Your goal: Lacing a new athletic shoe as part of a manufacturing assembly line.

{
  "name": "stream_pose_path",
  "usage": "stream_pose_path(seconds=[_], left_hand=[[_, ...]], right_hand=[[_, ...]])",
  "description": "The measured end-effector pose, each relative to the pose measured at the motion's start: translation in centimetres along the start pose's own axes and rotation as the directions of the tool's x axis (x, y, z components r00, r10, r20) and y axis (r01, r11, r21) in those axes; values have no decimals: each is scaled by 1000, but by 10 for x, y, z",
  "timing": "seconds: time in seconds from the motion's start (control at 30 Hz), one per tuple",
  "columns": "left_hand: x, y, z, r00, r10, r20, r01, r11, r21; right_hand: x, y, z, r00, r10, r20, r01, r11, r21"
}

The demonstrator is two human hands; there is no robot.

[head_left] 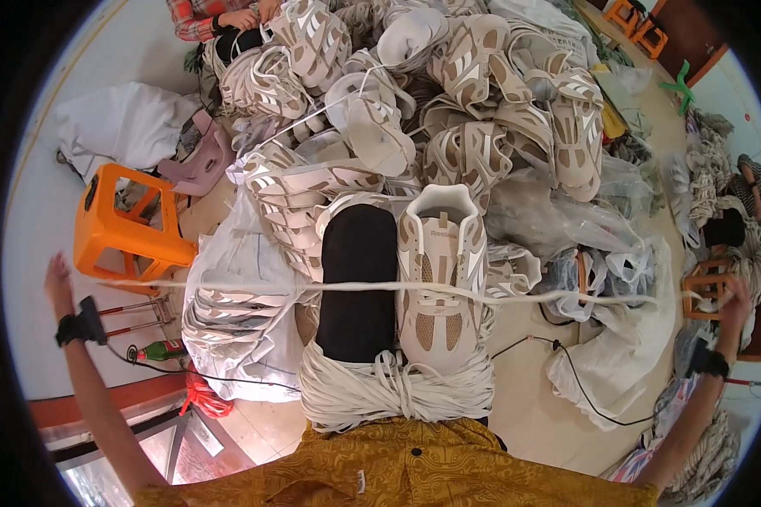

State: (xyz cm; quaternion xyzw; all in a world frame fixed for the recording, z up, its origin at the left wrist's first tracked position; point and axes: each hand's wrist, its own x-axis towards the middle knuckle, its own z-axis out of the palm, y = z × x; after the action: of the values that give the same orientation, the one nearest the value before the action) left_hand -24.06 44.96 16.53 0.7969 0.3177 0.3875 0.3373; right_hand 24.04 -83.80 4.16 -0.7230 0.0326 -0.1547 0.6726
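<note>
A long cream shoelace [516,297] is drawn nearly straight across the view, with my arms spread wide. My left hand [59,283] is closed on its one end at the far left. The other end is pinched in my right hand [735,302] at the far right. Beneath the lace, a beige and white sneaker [440,329] lies toe toward me, its tongue up and the lower eyelets under the lace. Beside it rests a long black rounded piece [359,253], its kind unclear. A thick bundle of cream laces [397,393] lies against my yellow-brown shirt.
A large heap of similar sneakers [469,160] fills the far side. An orange stool [131,228] stands left, near a white sack [245,338] holding shoe pieces. A green bottle [159,350] lies by my left arm. Another person's hand [238,19] shows at the far left.
</note>
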Motion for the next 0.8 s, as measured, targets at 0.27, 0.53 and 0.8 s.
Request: stream_pose_path(seconds=[0.27,0.53,0.8], left_hand=[[-316,174,436,701,-112,704,508,771,-383],[-393,203,483,645,345,682,-231,939,-257],[-396,206,486,644,407,647,-396,902,-173]], right_hand=[[-227,-17,459,585,281,761,-155,959,-236],[-288,-8,517,399,222,890,219,919,-327],[-290,-1,514,345,438,830,-206,898,-388]])
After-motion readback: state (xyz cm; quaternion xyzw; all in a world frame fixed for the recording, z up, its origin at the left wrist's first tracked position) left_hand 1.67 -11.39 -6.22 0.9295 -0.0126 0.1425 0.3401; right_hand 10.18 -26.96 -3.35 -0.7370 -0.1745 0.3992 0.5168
